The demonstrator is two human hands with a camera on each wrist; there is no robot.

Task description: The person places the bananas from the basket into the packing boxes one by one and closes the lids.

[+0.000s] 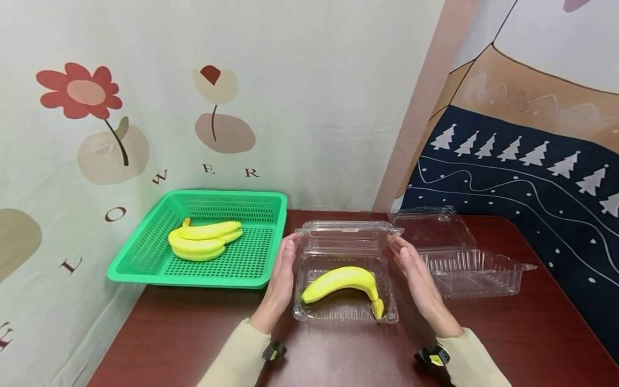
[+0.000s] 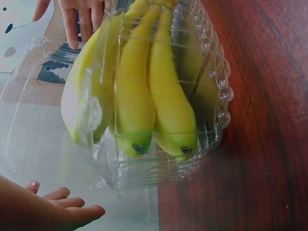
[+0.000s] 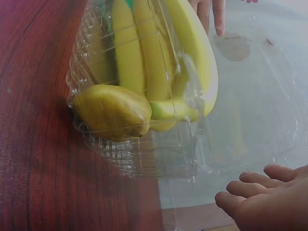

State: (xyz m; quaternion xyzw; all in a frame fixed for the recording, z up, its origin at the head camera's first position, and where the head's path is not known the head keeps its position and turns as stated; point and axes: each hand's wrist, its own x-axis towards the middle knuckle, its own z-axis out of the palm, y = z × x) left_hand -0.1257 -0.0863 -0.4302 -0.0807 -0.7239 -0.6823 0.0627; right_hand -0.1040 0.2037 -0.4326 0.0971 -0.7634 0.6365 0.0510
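A bunch of yellow bananas [image 1: 340, 279] lies in a clear plastic clamshell box [image 1: 300, 312], its stem toward the right front corner. Both wrist views show several bananas through the clear wall. The box's lid [image 1: 345, 236] stands raised at the back. On the left side of the box is my left hand [image 1: 280, 282], fingers straight, fingertips by the lid's left corner. My right hand [image 1: 418, 277] mirrors it on the right, fingers extended near the lid's right corner. Whether the fingertips touch the lid, I cannot tell.
A green plastic basket [image 1: 278, 236] holding more bananas [image 1: 203, 239] stands at the left against the printed backdrop. Another clear clamshell box [image 1: 483, 282], lid up, sits to the right, just beyond my right hand. The dark red table [image 1: 348, 357] runs along the front.
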